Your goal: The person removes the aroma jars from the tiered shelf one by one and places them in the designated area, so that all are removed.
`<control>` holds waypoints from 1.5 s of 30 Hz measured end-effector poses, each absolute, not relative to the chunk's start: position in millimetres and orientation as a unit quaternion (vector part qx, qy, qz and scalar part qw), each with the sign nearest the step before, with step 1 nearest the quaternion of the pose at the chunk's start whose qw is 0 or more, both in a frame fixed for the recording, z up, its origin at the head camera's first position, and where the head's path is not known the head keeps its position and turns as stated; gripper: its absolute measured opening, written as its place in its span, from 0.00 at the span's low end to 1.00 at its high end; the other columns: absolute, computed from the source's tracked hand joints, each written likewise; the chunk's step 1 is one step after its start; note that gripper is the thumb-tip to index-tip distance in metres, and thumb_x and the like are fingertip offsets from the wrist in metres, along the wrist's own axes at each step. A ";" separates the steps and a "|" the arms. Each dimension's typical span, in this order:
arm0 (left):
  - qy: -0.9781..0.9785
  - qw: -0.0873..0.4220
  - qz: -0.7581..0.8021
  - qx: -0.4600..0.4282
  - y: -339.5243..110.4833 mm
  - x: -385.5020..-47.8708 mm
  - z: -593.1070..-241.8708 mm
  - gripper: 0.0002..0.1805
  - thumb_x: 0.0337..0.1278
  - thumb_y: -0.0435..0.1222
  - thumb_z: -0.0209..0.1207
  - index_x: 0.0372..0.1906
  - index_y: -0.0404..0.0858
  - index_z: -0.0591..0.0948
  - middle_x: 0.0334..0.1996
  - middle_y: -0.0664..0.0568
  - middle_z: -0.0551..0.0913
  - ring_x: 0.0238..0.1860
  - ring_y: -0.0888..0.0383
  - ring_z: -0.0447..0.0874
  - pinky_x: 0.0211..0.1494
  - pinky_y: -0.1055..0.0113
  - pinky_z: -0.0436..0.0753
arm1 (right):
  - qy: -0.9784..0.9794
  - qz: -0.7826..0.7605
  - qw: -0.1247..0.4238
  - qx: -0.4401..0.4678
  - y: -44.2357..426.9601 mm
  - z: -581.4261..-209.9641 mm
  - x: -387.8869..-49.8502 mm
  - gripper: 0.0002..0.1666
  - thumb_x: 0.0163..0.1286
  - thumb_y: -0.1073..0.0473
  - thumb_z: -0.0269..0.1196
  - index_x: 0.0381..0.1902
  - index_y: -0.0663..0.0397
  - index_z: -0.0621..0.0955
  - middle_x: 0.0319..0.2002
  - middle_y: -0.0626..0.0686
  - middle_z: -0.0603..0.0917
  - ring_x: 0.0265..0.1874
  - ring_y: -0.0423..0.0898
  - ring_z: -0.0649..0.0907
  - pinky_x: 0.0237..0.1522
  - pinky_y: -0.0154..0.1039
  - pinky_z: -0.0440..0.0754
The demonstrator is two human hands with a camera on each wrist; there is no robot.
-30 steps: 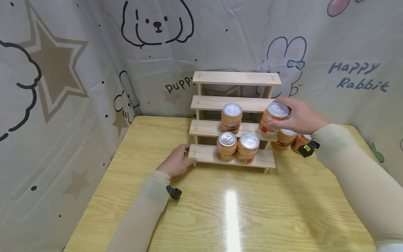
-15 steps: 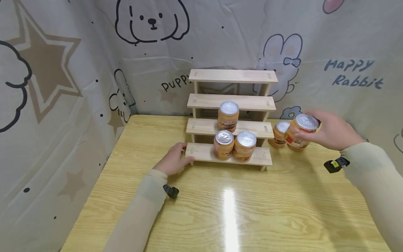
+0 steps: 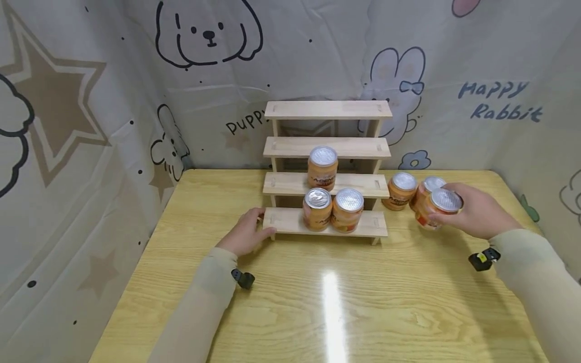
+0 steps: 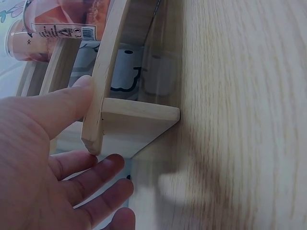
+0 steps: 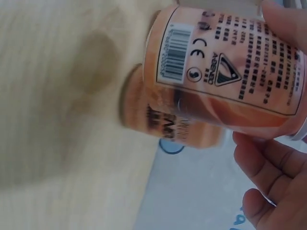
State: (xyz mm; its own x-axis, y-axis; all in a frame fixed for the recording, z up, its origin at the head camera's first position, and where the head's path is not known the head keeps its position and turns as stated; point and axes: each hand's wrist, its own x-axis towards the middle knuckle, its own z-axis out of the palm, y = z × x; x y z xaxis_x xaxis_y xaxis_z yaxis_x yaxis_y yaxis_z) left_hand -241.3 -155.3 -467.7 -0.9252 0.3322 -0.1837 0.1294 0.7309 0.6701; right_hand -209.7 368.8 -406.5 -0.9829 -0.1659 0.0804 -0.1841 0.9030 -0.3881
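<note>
A four-tier wooden display rack (image 3: 327, 185) stands on the table. My left hand (image 3: 243, 233) holds the left end of its lowest shelf (image 4: 115, 57), thumb on one face and fingers by the other. My right hand (image 3: 478, 209) grips an orange can (image 3: 428, 214) with a silver lid, right of the rack and seemingly a little above the table. In the right wrist view, thumb and fingers lie on opposite sides of this can (image 5: 220, 72). Just behind it is another orange can (image 3: 424, 187), partly hidden, with one more can (image 3: 399, 194) beside the rack.
Two cans (image 3: 347, 214) stand side by side on the lowest shelf, and one can (image 3: 323, 171) is on the second shelf. A printed cloth (image 3: 317, 60) hangs behind and beside the wood-grain table (image 3: 272, 292).
My right hand has carried the can away from the right side of the rack's second shelf, rightward, then down and nearer. The left hand keeps its place on the rack.
</note>
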 end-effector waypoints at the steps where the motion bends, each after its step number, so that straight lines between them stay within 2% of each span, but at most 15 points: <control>1: 0.919 0.145 0.343 0.128 -155.6 -241.7 -467.5 0.42 0.71 0.53 0.57 0.76 0.32 0.58 0.71 0.39 0.65 0.72 0.43 0.63 0.72 0.46 0.66 | -0.976 0.199 0.022 0.087 369.8 -407.9 -208.9 0.47 0.56 0.38 0.76 0.59 0.67 0.75 0.50 0.66 0.82 0.43 0.59 0.82 0.41 0.54 0.78; 8: 0.922 0.143 0.336 0.127 -157.3 -243.2 -465.8 0.43 0.71 0.54 0.57 0.77 0.31 0.57 0.73 0.37 0.63 0.74 0.41 0.59 0.74 0.46 0.64 | -0.979 0.198 -0.009 0.053 375.3 -414.8 -207.9 0.52 0.56 0.33 0.74 0.61 0.69 0.72 0.52 0.69 0.80 0.45 0.62 0.81 0.42 0.57 0.79; 15: 0.918 0.149 0.347 0.125 -156.3 -241.0 -466.6 0.43 0.72 0.53 0.57 0.77 0.32 0.56 0.73 0.37 0.63 0.74 0.41 0.59 0.74 0.46 0.64 | -0.983 0.182 -0.010 0.035 377.3 -421.8 -211.3 0.55 0.55 0.29 0.72 0.61 0.69 0.72 0.52 0.70 0.80 0.46 0.64 0.82 0.42 0.60 0.79; 20: 0.919 0.147 0.345 0.123 -155.9 -240.2 -466.0 0.43 0.72 0.54 0.56 0.77 0.32 0.56 0.73 0.37 0.62 0.75 0.41 0.58 0.74 0.45 0.63 | -0.985 0.168 -0.012 0.034 377.9 -426.9 -215.8 0.58 0.53 0.26 0.72 0.61 0.70 0.72 0.53 0.70 0.81 0.48 0.66 0.80 0.49 0.67 0.65; 22: 0.919 0.148 0.345 0.122 -155.8 -240.7 -466.0 0.43 0.72 0.54 0.56 0.78 0.33 0.56 0.74 0.37 0.62 0.75 0.41 0.58 0.74 0.45 0.63 | -0.985 0.171 -0.015 0.033 377.9 -428.1 -216.5 0.59 0.52 0.25 0.71 0.61 0.69 0.72 0.53 0.70 0.80 0.49 0.66 0.80 0.50 0.68 0.66; 26: 0.918 0.148 0.347 0.123 -155.7 -242.2 -467.0 0.44 0.71 0.55 0.56 0.78 0.33 0.56 0.74 0.37 0.62 0.75 0.41 0.58 0.74 0.46 0.63 | -0.985 0.170 -0.024 0.021 379.0 -430.1 -215.6 0.63 0.52 0.22 0.70 0.64 0.70 0.69 0.54 0.72 0.78 0.48 0.70 0.80 0.45 0.66 0.76; 29: 0.917 0.146 0.349 0.124 -155.6 -243.5 -468.2 0.43 0.71 0.54 0.56 0.78 0.33 0.56 0.73 0.37 0.63 0.75 0.41 0.59 0.74 0.46 0.64 | -0.987 0.157 -0.024 0.006 378.9 -428.8 -213.8 0.66 0.55 0.21 0.65 0.68 0.72 0.64 0.54 0.74 0.77 0.47 0.72 0.80 0.47 0.67 0.73; 34: 0.916 0.146 0.351 0.124 -155.6 -243.7 -471.1 0.43 0.72 0.53 0.57 0.77 0.32 0.56 0.73 0.37 0.63 0.75 0.41 0.59 0.74 0.46 0.63 | -0.986 0.165 0.013 -0.007 373.2 -415.1 -209.5 0.58 0.68 0.25 0.56 0.70 0.72 0.61 0.51 0.72 0.77 0.41 0.70 0.79 0.51 0.68 0.61; 38: 0.917 0.148 0.351 0.120 -156.0 -242.9 -472.0 0.43 0.71 0.53 0.57 0.77 0.32 0.57 0.73 0.37 0.63 0.75 0.42 0.59 0.74 0.47 0.64 | -0.982 0.183 0.038 0.013 355.6 -396.3 -212.7 0.53 0.70 0.28 0.56 0.71 0.68 0.63 0.49 0.68 0.76 0.42 0.64 0.78 0.45 0.62 0.70; 41: 0.917 0.146 0.351 0.120 -156.0 -242.7 -471.4 0.42 0.71 0.53 0.58 0.76 0.32 0.58 0.72 0.37 0.64 0.74 0.42 0.60 0.74 0.47 0.64 | -0.980 0.190 0.029 0.047 333.1 -379.1 -219.0 0.53 0.71 0.29 0.56 0.74 0.66 0.61 0.50 0.66 0.76 0.44 0.60 0.77 0.39 0.57 0.75; 45: 0.917 0.143 0.352 0.120 -153.8 -242.4 -470.5 0.41 0.71 0.52 0.58 0.76 0.33 0.59 0.71 0.38 0.65 0.74 0.43 0.61 0.74 0.47 0.65 | -0.976 0.192 0.020 0.100 298.7 -357.5 -231.0 0.50 0.72 0.32 0.58 0.75 0.62 0.62 0.52 0.64 0.76 0.48 0.59 0.76 0.44 0.57 0.74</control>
State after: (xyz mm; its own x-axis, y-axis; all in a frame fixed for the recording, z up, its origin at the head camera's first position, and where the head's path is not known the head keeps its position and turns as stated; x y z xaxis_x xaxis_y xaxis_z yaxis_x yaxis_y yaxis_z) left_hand -242.4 -153.8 -470.5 -0.9300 0.3211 -0.1788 0.1191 0.7235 0.6800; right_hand -231.0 298.7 -357.5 -0.9791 -0.1885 0.0766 -0.2035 0.9065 -0.3700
